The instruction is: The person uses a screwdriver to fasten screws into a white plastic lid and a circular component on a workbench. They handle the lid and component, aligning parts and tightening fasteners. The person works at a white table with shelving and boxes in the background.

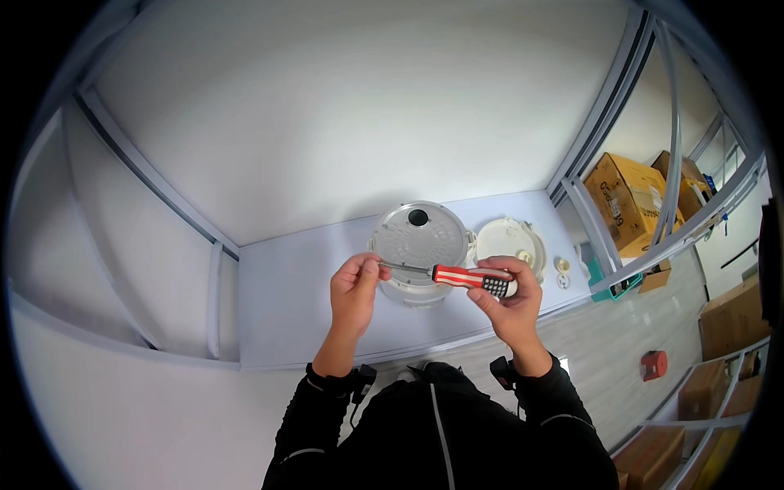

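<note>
Screwdriver [457,275], light and stiff, lies level: right hand [508,298] wraps its ribbed red handle, left hand [357,287] pinches the slim steel tip; round cooker base [419,242] at twelve o'clock.

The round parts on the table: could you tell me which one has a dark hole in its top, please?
The grey round part on the left, behind the screwdriver, has it near its far edge. The white disc to its right shows no dark hole.
</note>
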`<state>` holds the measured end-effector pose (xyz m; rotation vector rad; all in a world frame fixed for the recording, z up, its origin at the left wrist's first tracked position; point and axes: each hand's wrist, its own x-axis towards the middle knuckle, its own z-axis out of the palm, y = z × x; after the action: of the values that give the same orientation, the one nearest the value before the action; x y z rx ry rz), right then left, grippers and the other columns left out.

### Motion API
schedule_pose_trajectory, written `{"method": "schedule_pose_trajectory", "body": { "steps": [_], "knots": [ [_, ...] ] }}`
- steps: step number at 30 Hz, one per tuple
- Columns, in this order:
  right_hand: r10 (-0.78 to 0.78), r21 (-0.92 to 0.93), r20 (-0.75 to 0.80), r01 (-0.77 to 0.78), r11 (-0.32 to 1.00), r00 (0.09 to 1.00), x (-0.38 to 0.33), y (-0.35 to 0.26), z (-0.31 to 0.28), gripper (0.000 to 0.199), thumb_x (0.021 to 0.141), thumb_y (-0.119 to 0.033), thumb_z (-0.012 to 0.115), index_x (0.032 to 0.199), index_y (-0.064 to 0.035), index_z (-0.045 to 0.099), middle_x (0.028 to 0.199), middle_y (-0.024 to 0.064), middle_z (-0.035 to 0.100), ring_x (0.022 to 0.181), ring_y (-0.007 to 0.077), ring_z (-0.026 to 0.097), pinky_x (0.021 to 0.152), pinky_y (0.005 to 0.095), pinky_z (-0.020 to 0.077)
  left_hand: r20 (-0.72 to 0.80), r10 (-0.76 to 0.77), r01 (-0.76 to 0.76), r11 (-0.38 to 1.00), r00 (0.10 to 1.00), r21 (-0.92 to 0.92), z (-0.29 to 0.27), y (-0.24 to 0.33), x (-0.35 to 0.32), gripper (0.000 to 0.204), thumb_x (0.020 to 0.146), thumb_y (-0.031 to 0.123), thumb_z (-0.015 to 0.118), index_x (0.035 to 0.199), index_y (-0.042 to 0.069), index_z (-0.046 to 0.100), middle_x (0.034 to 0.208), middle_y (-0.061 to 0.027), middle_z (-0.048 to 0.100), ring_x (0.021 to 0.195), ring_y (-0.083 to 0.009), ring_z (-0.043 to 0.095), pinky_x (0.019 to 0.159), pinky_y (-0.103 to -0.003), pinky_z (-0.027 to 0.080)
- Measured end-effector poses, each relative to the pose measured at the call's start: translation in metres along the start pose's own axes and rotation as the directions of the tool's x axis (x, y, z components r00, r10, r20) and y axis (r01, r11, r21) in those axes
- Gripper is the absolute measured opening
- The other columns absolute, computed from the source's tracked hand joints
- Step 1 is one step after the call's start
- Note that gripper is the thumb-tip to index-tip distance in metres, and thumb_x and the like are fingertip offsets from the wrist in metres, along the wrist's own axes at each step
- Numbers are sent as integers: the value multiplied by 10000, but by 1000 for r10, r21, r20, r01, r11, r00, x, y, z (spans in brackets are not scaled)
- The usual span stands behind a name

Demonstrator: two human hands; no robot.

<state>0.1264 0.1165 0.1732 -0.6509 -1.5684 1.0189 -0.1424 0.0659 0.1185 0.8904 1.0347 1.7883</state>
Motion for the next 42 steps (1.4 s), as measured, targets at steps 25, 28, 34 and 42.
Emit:
{"method": "schedule_pose_trajectory", "body": {
  "steps": [25,28,34,42],
  "knots": [
    [-189,-159,-77,175,972,979,42,24,-26,746,877,-21,863,1522,4,491,1268,192,691,1083,225,717,917,357,589,549,97,-537,400,830,742,68,-30,12,402,769,130,881,1145,63,757,1289,-38,666,1278,-310,555,1118,-453,430],
    [-215,-242,-42,199,950,976,51,27,-23,743,842,-88,907,1487,-8,547,1199,158,748,1018,200,726,840,322,574,553,81,-536,395,829,746,69,-31,13,392,766,125,878,1134,61,757,1253,-37,680,1243,-305,575,1099,-454,438],
    [-230,-298,43,233,926,972,63,22,-19,703,837,-123,914,1455,-25,594,1159,129,743,908,188,688,763,309,553,545,81,-526,411,834,744,66,-37,13,377,764,115,874,1118,54,760,1211,-44,697,1173,-301,618,1054,-451,467],
    [-393,-526,160,415,742,906,74,15,-13,773,788,-204,957,1437,-3,588,1036,130,667,868,214,644,760,333,535,535,82,-512,442,841,736,64,-36,13,366,769,91,865,1117,46,762,1204,-53,702,1148,-308,631,997,-430,517]
  ]
}}
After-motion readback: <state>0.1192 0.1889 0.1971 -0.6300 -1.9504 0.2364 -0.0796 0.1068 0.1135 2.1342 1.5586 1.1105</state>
